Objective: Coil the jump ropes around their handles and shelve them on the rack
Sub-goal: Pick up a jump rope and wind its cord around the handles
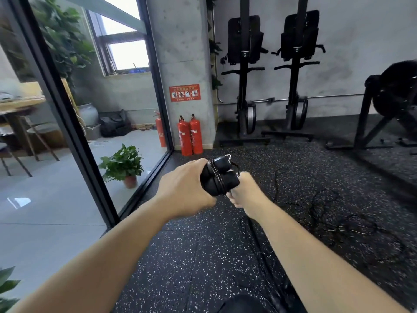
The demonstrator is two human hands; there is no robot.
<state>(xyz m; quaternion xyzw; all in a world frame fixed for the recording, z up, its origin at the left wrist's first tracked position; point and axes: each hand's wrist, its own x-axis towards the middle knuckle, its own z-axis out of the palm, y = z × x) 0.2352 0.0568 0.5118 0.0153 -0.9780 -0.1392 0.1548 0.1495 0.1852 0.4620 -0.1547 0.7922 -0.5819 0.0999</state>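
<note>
My left hand (184, 189) grips two black jump rope handles (217, 176) held side by side, their ends pointing up and away from me. A few turns of thin black rope are wound around the middle of the handles. My right hand (244, 193) is just right of the handles and pinches the rope close to them. The loose rest of the rope (334, 213) trails down and lies in loops on the speckled floor to the right. No rack is in view.
A glass partition with a black frame (74, 132) runs along the left. Two red fire extinguishers (190, 136) stand at the concrete pillar. Two upright rowing machines (270, 75) lean on the far wall. A black exercise machine (383, 109) stands at right. A potted plant (124, 166) sits behind the glass.
</note>
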